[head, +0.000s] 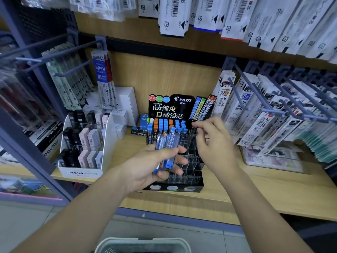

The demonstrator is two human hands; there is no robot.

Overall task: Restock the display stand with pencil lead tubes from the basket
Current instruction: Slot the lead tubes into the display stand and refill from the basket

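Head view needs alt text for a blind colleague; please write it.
Left hand grips a bunch of lead tubes over the display stand; the right hand, blurred, is beside its upper rows. A basket rim shows below.

A stationery shop: pegged refill packs (255, 114) (barcoded), eraser box (82, 172), Pilot display stand (175, 106).

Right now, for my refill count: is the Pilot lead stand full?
Partly full: Pilot lead stand holds lead tubes only in rear slots; front slots empty.

The bottom edge cuts off the basket (116, 242); blur hides whether the right hand (214, 143) pinches anything.
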